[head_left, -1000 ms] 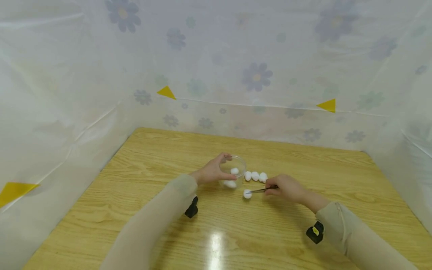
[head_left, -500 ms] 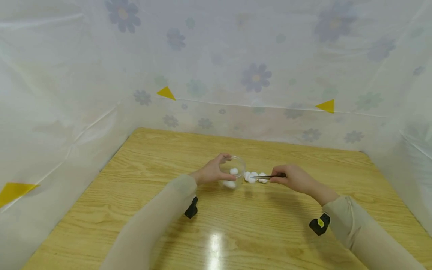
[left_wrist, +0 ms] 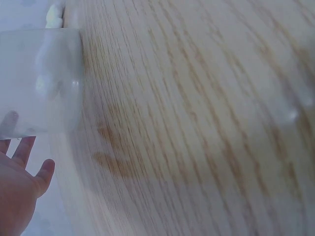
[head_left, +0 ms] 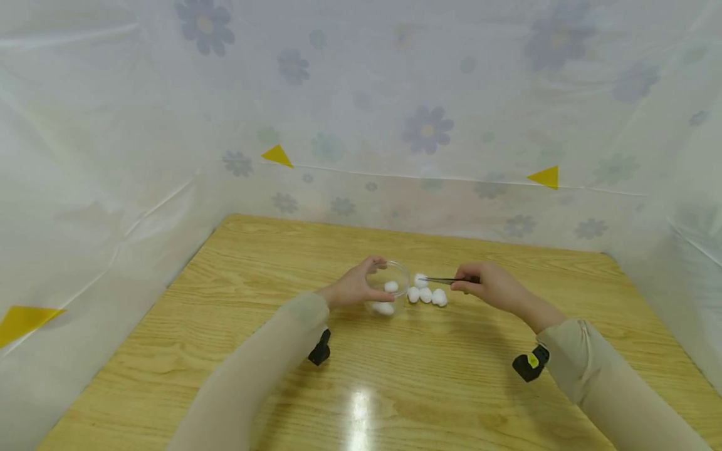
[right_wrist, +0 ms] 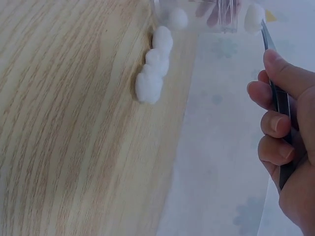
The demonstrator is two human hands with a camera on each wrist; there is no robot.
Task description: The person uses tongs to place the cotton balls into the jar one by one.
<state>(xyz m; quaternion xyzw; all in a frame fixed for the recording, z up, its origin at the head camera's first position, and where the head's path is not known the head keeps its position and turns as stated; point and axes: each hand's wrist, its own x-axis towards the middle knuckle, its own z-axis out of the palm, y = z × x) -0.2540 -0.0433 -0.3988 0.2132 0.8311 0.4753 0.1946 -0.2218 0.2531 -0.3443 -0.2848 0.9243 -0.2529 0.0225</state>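
Observation:
My left hand point(head_left: 354, 286) grips a clear round container point(head_left: 399, 299) near its rim, thumb and fingers spread around it. White cotton balls point(head_left: 384, 308) show inside, and the container stands on the table. In my right hand point(head_left: 493, 289) is a pair of dark tweezers point(right_wrist: 281, 110), held between thumb and curled fingers. Their tips pinch one cotton ball point(right_wrist: 254, 18), raised above the table to the right of the container. Below it, three cotton balls point(head_left: 425, 295) lie in a row on the wood. The left wrist view catches only part of the left hand and the container's side.
The wood-grain table point(head_left: 361, 369) has a bright light reflection near its front. Pale flowered sheeting point(head_left: 361, 125) encloses the back and sides, with yellow triangles point(head_left: 544, 178) on it. Black wrist cameras point(head_left: 530, 364) sit under both sleeves.
My right hand has lifted the cotton ball in the tweezers off the front of the row and carried it up and away, past the three others. The left hand and container stay put.

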